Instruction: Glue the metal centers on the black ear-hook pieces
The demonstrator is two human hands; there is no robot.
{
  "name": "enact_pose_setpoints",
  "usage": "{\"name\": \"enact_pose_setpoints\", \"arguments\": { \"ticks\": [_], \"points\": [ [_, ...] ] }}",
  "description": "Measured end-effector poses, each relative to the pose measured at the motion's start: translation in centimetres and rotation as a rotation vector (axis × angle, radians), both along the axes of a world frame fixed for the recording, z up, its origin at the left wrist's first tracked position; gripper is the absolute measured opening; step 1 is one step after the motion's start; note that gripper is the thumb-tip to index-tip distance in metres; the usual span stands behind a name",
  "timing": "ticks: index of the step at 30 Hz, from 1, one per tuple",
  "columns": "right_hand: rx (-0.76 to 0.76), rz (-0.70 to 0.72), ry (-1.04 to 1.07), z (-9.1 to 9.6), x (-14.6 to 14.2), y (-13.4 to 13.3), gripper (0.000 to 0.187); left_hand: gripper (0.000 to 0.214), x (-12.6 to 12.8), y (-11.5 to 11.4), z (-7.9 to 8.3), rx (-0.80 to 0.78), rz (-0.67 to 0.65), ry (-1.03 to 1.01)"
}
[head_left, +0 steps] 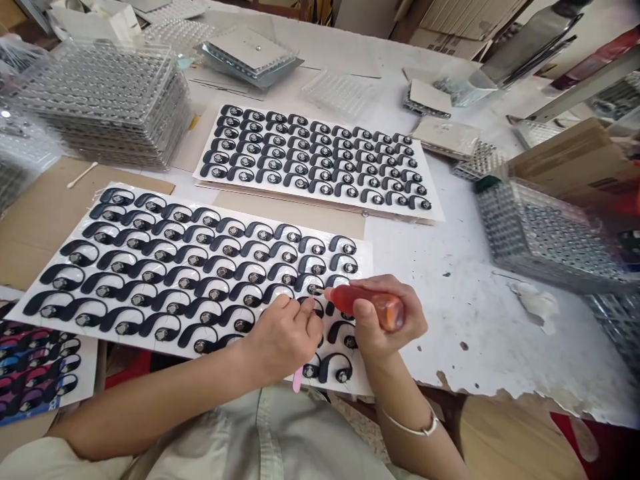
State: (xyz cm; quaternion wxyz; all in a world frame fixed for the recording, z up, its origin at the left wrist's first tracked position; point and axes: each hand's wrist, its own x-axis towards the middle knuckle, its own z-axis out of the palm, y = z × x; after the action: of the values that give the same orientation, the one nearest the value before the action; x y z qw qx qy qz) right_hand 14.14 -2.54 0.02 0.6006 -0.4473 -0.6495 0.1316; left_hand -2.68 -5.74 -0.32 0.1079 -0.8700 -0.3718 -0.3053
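A white sheet (365, 253) lies in front of me, covered with several rows of black ear-hook earpieces (165, 257). My right hand (387, 320) is wrapped round a small orange-red bottle (373, 303), whose tip points left at an earpiece (314, 288) near the sheet's right end. My left hand (285, 333) rests on the sheet beside that tip, fingers curled and pressed on the earpieces. A pink stick (297, 379) pokes out below the left hand.
A second white sheet (435, 210) of black earpieces lies farther back. Stacks of clear plastic trays (105, 100) stand at the back left and right (545, 233). Cardboard (45, 207) lies under the near sheet. A sheet of coloured earpieces (35, 367) sits at the near left.
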Motion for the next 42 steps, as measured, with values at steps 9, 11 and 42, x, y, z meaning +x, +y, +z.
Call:
{"name": "enact_pose_setpoints", "arguments": {
  "ticks": [9, 11, 42],
  "points": [
    [0.008, 0.055, -0.017, 0.04, -0.28, 0.09, 0.022, 0.017, 0.01, -0.14, 0.15, -0.015, -0.001, -0.006],
    [0.011, 0.06, -0.022, 0.03, -0.29, 0.09, 0.023, 0.018, 0.02, -0.09, 0.17, -0.016, -0.002, -0.005],
    [0.143, 0.027, -0.121, -0.45, -0.12, -0.06, 0.029, 0.014, -0.12, -0.24, -0.04, -0.061, -0.005, 0.013]
  ]
}}
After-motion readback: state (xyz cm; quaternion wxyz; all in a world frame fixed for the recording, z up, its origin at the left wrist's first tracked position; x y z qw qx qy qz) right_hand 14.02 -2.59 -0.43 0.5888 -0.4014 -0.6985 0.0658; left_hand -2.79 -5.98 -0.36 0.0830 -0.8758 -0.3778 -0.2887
